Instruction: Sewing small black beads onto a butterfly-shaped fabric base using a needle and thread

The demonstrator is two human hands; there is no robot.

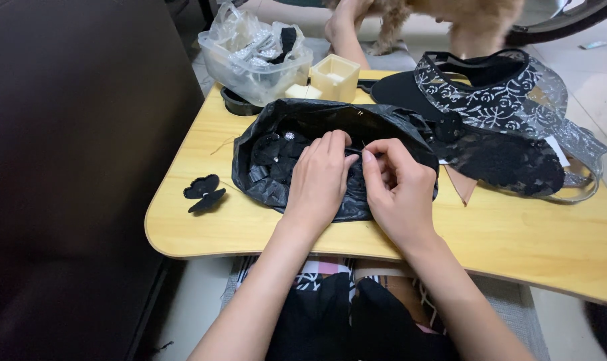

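A: What are the 2 hands doing?

B: Both rest over a crinkled black plastic bag (pixel 330 127) lying open on a pale wooden lap table (pixel 517 234). The left hand (pixel 320 180) lies palm down with its fingers curled onto small black fabric pieces (pixel 276 150) inside the bag. The right hand (pixel 400 190) is just beside it, thumb and forefinger pinched together on something tiny and dark; what it is cannot be made out.

A: Is the left hand gripping anything?

B: Its fingertips press down on the fabric, but whether they close around a piece cannot be told.

A: What else is on the table?

B: A black fabric butterfly (pixel 205 192) lies flat at the left, apart from the bag. Behind the bag stand a clear plastic tub (pixel 250 63) full of glittery bits and a small square cream box (pixel 335 77). At the right lies a black sun visor (pixel 490 107) with sheer lace in a white floral pattern, touching the bag's edge.

A: Anything beyond?

B: A fluffy tan dog (pixel 464 17) stands on the floor behind the table.
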